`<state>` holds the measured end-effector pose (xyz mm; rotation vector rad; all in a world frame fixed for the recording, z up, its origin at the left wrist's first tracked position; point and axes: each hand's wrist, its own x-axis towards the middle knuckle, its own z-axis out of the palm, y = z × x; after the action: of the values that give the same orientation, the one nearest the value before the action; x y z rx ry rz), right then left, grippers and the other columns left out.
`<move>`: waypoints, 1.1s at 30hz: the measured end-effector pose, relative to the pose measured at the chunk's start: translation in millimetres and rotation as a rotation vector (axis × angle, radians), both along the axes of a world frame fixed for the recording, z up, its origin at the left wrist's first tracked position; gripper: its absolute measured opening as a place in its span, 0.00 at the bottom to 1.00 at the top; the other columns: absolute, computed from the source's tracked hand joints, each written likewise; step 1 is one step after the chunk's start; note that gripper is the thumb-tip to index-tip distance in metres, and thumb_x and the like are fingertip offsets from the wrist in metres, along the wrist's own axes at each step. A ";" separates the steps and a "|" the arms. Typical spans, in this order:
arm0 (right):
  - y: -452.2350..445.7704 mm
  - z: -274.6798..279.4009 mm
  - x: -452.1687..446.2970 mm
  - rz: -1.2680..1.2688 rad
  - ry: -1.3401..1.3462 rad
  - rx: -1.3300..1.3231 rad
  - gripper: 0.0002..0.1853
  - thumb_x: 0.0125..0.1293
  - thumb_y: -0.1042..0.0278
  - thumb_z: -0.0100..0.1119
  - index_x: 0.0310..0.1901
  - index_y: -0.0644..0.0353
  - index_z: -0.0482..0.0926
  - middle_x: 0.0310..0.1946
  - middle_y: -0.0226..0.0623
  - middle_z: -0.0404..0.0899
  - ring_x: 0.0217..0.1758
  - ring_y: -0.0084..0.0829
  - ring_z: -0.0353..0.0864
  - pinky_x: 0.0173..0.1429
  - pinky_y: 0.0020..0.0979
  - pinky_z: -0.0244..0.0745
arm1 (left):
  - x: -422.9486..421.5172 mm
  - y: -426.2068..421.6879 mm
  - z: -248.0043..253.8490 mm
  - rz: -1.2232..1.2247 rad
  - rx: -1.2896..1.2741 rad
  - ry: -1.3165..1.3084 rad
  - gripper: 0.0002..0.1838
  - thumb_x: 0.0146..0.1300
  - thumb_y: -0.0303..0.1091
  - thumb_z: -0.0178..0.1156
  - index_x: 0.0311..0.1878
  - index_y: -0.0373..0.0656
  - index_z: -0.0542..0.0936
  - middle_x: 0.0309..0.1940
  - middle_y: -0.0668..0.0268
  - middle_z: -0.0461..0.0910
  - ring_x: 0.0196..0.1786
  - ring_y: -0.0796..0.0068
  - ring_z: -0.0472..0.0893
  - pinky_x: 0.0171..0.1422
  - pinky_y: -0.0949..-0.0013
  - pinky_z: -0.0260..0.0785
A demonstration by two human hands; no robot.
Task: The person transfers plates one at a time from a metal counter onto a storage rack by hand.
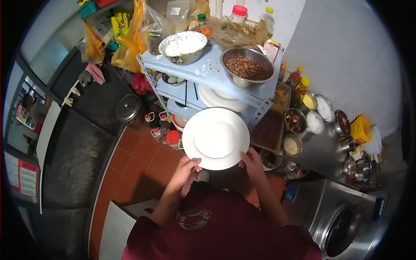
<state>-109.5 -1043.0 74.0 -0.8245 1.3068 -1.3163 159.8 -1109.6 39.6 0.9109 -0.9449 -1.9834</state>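
Note:
A round white plate (216, 138) is held level in front of my body, its face up and bare. My left hand (189, 168) grips the near left rim, thumb on top and fingers underneath. On the near right rim my right hand (252, 162) closes in the same way, its fingers mostly hidden below. Just beyond the plate, more white plates (221, 100) lie on the middle level of a pale blue metal shelf (208, 71).
On the shelf top stand a bowl of white powder (184, 45) and a metal bowl of reddish nuts (248, 67). Seasoning bowls (315, 122) line the steel counter at right, near a wok (344, 229). Bottles and a lidded pot (129, 107) stand on the floor at left.

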 end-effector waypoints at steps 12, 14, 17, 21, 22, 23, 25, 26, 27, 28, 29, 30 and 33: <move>-82.3 -4.7 25.2 -0.216 0.003 -0.024 0.08 0.74 0.63 0.57 0.43 0.58 0.74 0.27 0.28 0.76 0.28 0.18 0.74 0.33 0.22 0.67 | -11.8 -145.5 2.3 -0.140 -0.005 0.082 0.07 0.65 0.33 0.59 0.38 0.39 0.79 0.26 0.70 0.78 0.29 0.78 0.76 0.38 0.75 0.68; -90.4 -6.0 24.9 -0.225 0.005 -0.044 0.08 0.74 0.62 0.55 0.44 0.57 0.74 0.27 0.28 0.76 0.28 0.19 0.74 0.33 0.22 0.67 | -22.9 -159.4 13.8 -0.147 0.054 0.107 0.06 0.66 0.33 0.59 0.40 0.40 0.79 0.27 0.70 0.78 0.29 0.78 0.76 0.36 0.75 0.68; -99.5 -13.7 24.4 -0.252 0.009 -0.038 0.08 0.75 0.61 0.54 0.44 0.57 0.73 0.28 0.28 0.76 0.28 0.20 0.74 0.33 0.23 0.68 | -33.1 -186.5 -4.6 -0.226 0.059 0.075 0.06 0.68 0.30 0.57 0.44 0.41 0.78 0.32 0.70 0.79 0.30 0.79 0.77 0.38 0.74 0.69; -111.6 -15.5 25.5 -0.237 0.029 -0.006 0.09 0.76 0.60 0.53 0.45 0.58 0.73 0.29 0.29 0.77 0.28 0.20 0.75 0.33 0.23 0.68 | -54.0 -202.8 -1.6 -0.292 -0.027 -0.045 0.08 0.69 0.35 0.60 0.43 0.41 0.79 0.29 0.72 0.78 0.30 0.84 0.75 0.36 0.77 0.67; -115.6 -14.0 26.7 -0.232 0.036 0.007 0.10 0.76 0.60 0.53 0.45 0.58 0.73 0.29 0.29 0.77 0.28 0.20 0.75 0.33 0.23 0.68 | -59.3 -202.3 3.5 -0.289 -0.090 -0.090 0.10 0.70 0.38 0.60 0.42 0.40 0.79 0.27 0.73 0.77 0.29 0.84 0.74 0.35 0.78 0.65; -121.0 -11.6 27.5 -0.226 0.042 0.018 0.10 0.76 0.59 0.53 0.44 0.58 0.73 0.29 0.29 0.77 0.28 0.19 0.75 0.33 0.23 0.68 | -66.5 -201.6 2.6 -0.268 -0.148 -0.123 0.10 0.70 0.38 0.60 0.41 0.40 0.79 0.27 0.72 0.78 0.29 0.84 0.74 0.34 0.78 0.65; -133.1 -9.2 28.3 -0.221 0.074 0.039 0.11 0.76 0.59 0.53 0.44 0.59 0.72 0.29 0.29 0.77 0.28 0.19 0.75 0.32 0.22 0.68 | -79.9 -204.3 -1.8 -0.220 -0.266 -0.188 0.12 0.71 0.39 0.59 0.40 0.39 0.79 0.27 0.72 0.78 0.28 0.83 0.73 0.33 0.77 0.65; -139.8 -11.2 27.3 -0.222 0.099 0.049 0.12 0.76 0.58 0.53 0.44 0.59 0.72 0.29 0.29 0.77 0.28 0.19 0.75 0.32 0.22 0.68 | -82.7 -207.4 -3.7 -0.207 -0.331 -0.244 0.13 0.70 0.40 0.60 0.40 0.37 0.79 0.27 0.69 0.79 0.28 0.80 0.75 0.34 0.74 0.67; -145.9 -12.3 26.0 -0.223 0.124 0.061 0.12 0.76 0.58 0.53 0.44 0.59 0.72 0.29 0.29 0.77 0.27 0.19 0.75 0.32 0.22 0.68 | -84.5 -210.0 -5.1 -0.194 -0.395 -0.301 0.14 0.68 0.40 0.61 0.40 0.36 0.78 0.27 0.66 0.80 0.29 0.76 0.77 0.34 0.71 0.69; -151.1 -13.0 24.6 -0.215 0.161 0.061 0.12 0.76 0.58 0.54 0.45 0.59 0.72 0.29 0.29 0.77 0.27 0.19 0.75 0.31 0.22 0.68 | -85.3 -212.0 -6.7 -0.180 -0.457 -0.360 0.15 0.67 0.40 0.62 0.40 0.34 0.78 0.27 0.64 0.81 0.29 0.73 0.79 0.34 0.69 0.71; -156.0 -13.8 24.0 -0.207 0.196 0.063 0.12 0.75 0.58 0.54 0.45 0.59 0.72 0.29 0.29 0.76 0.27 0.19 0.74 0.31 0.22 0.67 | -85.7 -215.1 -9.3 -0.128 -0.574 -0.441 0.16 0.66 0.40 0.62 0.40 0.34 0.78 0.26 0.61 0.81 0.28 0.69 0.80 0.34 0.66 0.71; -160.4 -15.2 23.8 -0.198 0.230 0.065 0.12 0.75 0.58 0.55 0.46 0.59 0.72 0.29 0.29 0.76 0.26 0.18 0.74 0.30 0.22 0.67 | -86.1 -218.7 -9.6 -0.076 -0.690 -0.523 0.16 0.65 0.40 0.63 0.40 0.33 0.78 0.25 0.59 0.82 0.28 0.65 0.81 0.34 0.63 0.72; -169.8 -23.0 19.5 -0.193 0.302 0.076 0.13 0.74 0.60 0.57 0.48 0.61 0.71 0.28 0.29 0.75 0.26 0.19 0.73 0.29 0.22 0.66 | -86.9 -222.6 -5.6 0.068 -0.885 -0.611 0.15 0.64 0.39 0.64 0.42 0.33 0.78 0.22 0.56 0.81 0.27 0.59 0.82 0.33 0.60 0.72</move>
<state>-90.0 -1212.7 51.0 -0.8859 1.7000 -1.3170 72.9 -1332.2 34.0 0.9809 -1.8817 -1.0016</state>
